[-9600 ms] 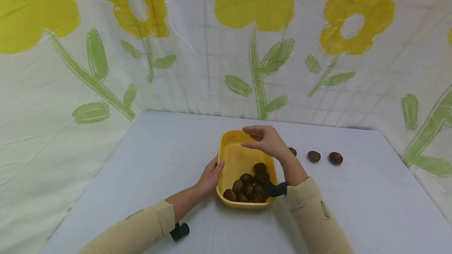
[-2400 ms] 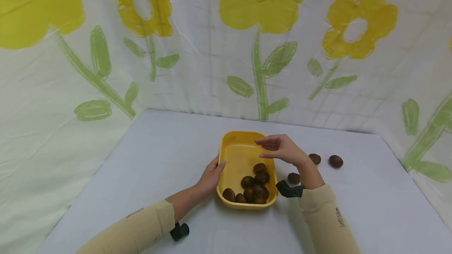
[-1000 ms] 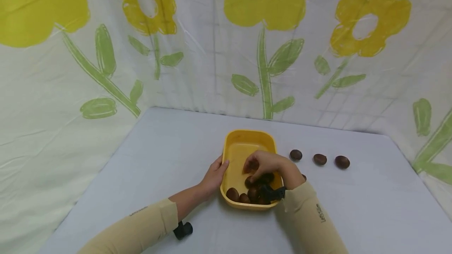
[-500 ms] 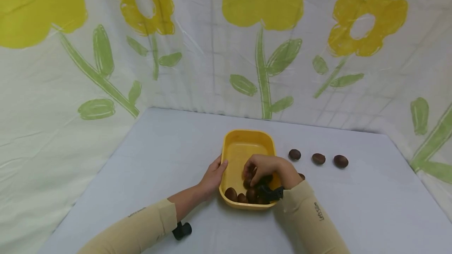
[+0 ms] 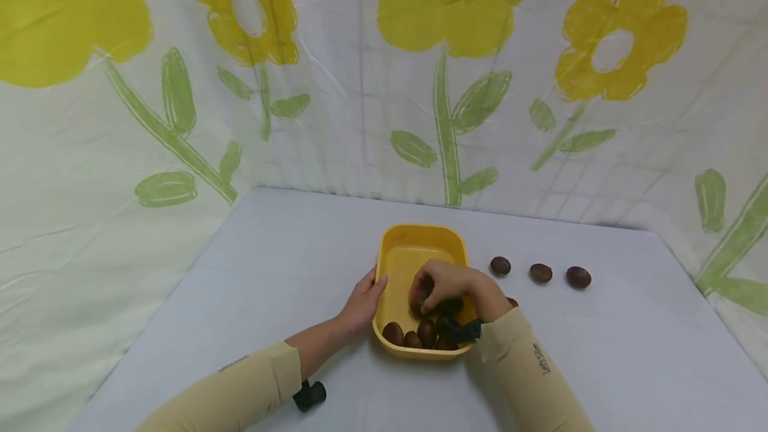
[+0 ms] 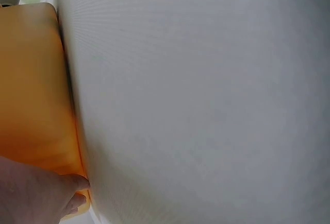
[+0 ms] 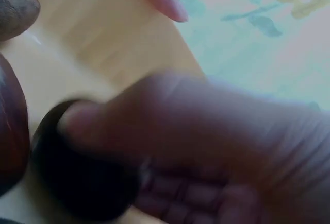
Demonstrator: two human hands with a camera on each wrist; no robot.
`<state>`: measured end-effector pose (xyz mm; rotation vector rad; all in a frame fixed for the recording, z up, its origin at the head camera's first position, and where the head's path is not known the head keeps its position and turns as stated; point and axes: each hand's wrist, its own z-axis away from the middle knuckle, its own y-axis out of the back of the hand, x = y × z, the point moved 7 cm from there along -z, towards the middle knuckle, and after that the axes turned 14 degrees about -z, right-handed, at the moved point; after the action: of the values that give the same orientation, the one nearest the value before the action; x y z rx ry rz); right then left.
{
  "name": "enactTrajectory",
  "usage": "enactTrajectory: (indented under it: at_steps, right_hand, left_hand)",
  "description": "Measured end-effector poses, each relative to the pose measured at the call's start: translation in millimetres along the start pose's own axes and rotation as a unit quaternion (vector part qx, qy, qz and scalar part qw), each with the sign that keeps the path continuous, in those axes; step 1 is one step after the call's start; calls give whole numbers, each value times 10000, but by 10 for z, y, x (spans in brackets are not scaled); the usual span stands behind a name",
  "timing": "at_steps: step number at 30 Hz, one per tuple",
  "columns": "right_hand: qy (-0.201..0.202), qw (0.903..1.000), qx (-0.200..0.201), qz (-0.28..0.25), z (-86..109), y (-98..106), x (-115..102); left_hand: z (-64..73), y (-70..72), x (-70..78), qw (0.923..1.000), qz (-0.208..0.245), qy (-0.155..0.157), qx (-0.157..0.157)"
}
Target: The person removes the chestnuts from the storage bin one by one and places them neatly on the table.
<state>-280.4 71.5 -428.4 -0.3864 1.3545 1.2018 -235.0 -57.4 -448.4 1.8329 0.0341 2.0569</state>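
A yellow plastic tub [image 5: 396, 272] with several brown chestnuts [image 5: 393, 333] at its near end stands mid-table. My left hand [image 5: 362, 302] grips its left side, the thumb over the rim. The left wrist view has this hand [image 6: 36, 195] at the low corner of the tub's outer wall [image 6: 31, 80]. Inside the tub, my right hand [image 5: 447, 284] is bent down among the chestnuts. In the right wrist view its thumb presses on a dark chestnut [image 7: 87, 180], fingers curled behind; another chestnut [image 7: 10, 126] lies close beside it. The right hand and wrist camera hide part of the pile.
Right of the tub, three chestnuts lie spaced in a row: one near the tub [image 5: 501, 266], a middle one [image 5: 541, 273] and an outer one [image 5: 579, 277]. Another chestnut [image 5: 512, 301] is mostly hidden behind my right wrist. A flower-painted sheet [image 5: 336, 119] hangs behind the table.
A further chestnut has come to lie on the table, nearer than the row. My right hand, earlier open above the tub, has reached in and curled around a chestnut. The left hand keeps its grip.
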Motion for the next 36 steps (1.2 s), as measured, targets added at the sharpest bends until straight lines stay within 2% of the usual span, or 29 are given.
enactTrajectory:
  at_steps: [6,9,15,19,22,25,30,36]
  right_hand:
    - [525,9956,514,-580,98,129,-99]
    - [838,9893,839,-849,213,222,-141]
    - [1373,9627,1564,-1730,550,423,-113]
    - [1615,9461,1934,-2036,818,526,-11]
    - [1811,9363,2181,-2073,1047,594,57]
    - [1844,9300,2485,-1983,1283,660,138]
    - [1619,9224,2986,-1841,1653,735,315]
    - [1397,9186,3272,-1721,1939,723,554]
  left_hand:
    - [2,-4,-1,10000,-3,-33,-39]
    - [0,-7,6,10000,-20,-25,-35]
    - [-25,-7,-5,10000,-16,38,31]
    - [-32,-11,-27,9999,-21,106,44]
    - [-22,-12,-32,9999,-39,99,73]
    - [-14,-8,-39,9999,-44,108,106]
    - [-10,-5,-33,10000,-37,54,74]
    - [-31,-18,-36,10000,9,33,-14]
